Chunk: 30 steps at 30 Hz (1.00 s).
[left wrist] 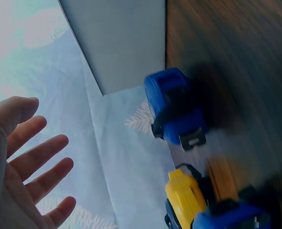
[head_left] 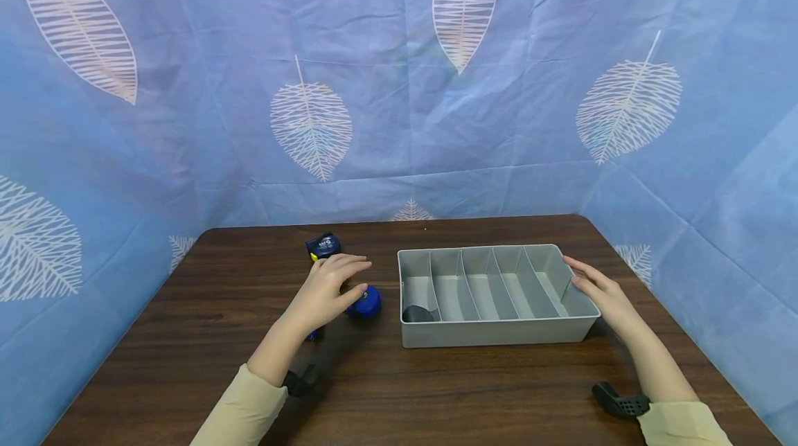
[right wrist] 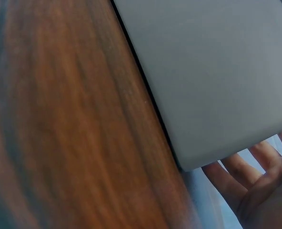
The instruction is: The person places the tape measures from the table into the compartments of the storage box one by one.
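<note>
My left hand (head_left: 324, 293) hovers over the left part of the table, fingers apart and holding nothing. Around it lie tape measures: a dark one (head_left: 324, 245) with a yellow patch behind, a blue one (head_left: 366, 302) to its right. Another blue piece (head_left: 313, 335) is mostly hidden under the hand. The left wrist view shows a blue tape measure (left wrist: 172, 107), a yellow one (left wrist: 185, 198) and a blue one (left wrist: 234, 218) at the bottom edge. My right hand (head_left: 607, 300) touches the right end of a grey divided tray (head_left: 499, 332), fingers extended along its outer wall.
A dark rounded object (head_left: 418, 314) lies in the tray's leftmost compartment, at the front. The tray stands on a dark wooden table (head_left: 436, 390). Blue cloth (head_left: 386, 120) with white leaf prints hangs behind and at both sides.
</note>
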Available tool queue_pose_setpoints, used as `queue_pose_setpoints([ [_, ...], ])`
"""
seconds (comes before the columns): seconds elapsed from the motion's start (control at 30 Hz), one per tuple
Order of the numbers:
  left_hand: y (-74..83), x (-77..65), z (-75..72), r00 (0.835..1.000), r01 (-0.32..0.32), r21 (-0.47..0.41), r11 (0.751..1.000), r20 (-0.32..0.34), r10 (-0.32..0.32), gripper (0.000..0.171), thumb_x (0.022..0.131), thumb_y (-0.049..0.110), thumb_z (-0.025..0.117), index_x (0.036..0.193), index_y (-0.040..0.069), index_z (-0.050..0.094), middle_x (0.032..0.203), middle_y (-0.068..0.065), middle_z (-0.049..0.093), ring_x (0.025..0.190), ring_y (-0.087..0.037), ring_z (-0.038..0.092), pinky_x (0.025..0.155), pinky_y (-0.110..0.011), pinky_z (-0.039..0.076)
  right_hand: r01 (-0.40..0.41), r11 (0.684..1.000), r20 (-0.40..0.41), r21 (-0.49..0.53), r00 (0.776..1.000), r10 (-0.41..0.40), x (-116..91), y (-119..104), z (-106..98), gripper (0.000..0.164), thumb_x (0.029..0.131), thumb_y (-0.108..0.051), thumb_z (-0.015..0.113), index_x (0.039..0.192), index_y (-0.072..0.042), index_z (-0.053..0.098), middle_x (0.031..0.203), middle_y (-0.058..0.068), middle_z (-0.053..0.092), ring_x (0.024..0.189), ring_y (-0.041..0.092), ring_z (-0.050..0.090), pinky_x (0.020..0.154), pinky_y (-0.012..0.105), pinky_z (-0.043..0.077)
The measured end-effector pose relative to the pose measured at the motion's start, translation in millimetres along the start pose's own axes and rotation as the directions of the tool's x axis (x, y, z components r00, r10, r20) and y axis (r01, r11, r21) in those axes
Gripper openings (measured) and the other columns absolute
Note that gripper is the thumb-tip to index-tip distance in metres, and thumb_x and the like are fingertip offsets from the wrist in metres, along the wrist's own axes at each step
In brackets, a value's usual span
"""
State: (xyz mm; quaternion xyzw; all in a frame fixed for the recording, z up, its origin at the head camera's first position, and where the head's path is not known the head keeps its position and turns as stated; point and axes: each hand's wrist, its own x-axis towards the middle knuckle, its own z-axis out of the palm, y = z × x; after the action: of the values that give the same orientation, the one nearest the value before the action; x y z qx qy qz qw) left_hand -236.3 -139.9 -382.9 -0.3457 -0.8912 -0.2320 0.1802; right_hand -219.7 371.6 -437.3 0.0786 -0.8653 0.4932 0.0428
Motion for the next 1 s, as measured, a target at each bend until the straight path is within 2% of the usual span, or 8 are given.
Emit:
queue_pose_setpoints([
  [0.17,-5.4,-2.7,-5.1,1.000,0.012,0.059,0.998,0.014,-0.013,0.041,0.089,0.020,0.070,0.128,0.011,0.062,0.131,-0.009,0.057,0.122,-0.029,0.047,0.097,-0.063,0.031,0.001,1.000,-0.003,-0.005,1.000,-0.001,0,0,0,0.054,0.104,-0.033,0.040,0.153,-0.014,0.027,0.151,0.031,0.018,0.130,0.052,0.022,0.095,0.069,0.024],
  [0.33,-12.7,-5.0,-9.1,0.998,0.046,0.086,0.995,0.030,-0.048,0.042,0.090,0.023,0.069,0.129,0.011,0.061,0.135,-0.010,0.054,0.125,-0.031,0.045,0.097,-0.063,0.031,0.006,1.000,-0.002,-0.001,1.000,-0.006,-1,0,1,0.054,0.104,-0.033,0.040,0.153,-0.014,0.027,0.151,0.029,0.019,0.131,0.052,0.022,0.095,0.069,0.024],
  [0.67,-30.6,-7.2,-16.1,0.990,0.119,0.114,0.986,0.068,-0.127,0.044,0.093,0.026,0.065,0.133,0.010,0.058,0.138,-0.012,0.050,0.127,-0.033,0.042,0.099,-0.061,0.029,0.001,1.000,0.001,0.001,1.000,-0.001,0,0,0,0.054,0.104,-0.031,0.040,0.153,-0.012,0.026,0.151,0.029,0.019,0.131,0.051,0.023,0.095,0.068,0.026],
  [1.0,-43.2,-7.6,-18.1,0.983,0.160,0.114,0.981,0.071,-0.168,0.046,0.091,0.022,0.066,0.134,0.007,0.057,0.138,-0.015,0.050,0.128,-0.035,0.041,0.099,-0.062,0.028,-0.002,1.000,0.004,0.009,1.000,0.002,-1,-1,0,0.055,0.104,-0.034,0.040,0.153,-0.014,0.027,0.152,0.029,0.019,0.131,0.052,0.021,0.096,0.069,0.024],
])
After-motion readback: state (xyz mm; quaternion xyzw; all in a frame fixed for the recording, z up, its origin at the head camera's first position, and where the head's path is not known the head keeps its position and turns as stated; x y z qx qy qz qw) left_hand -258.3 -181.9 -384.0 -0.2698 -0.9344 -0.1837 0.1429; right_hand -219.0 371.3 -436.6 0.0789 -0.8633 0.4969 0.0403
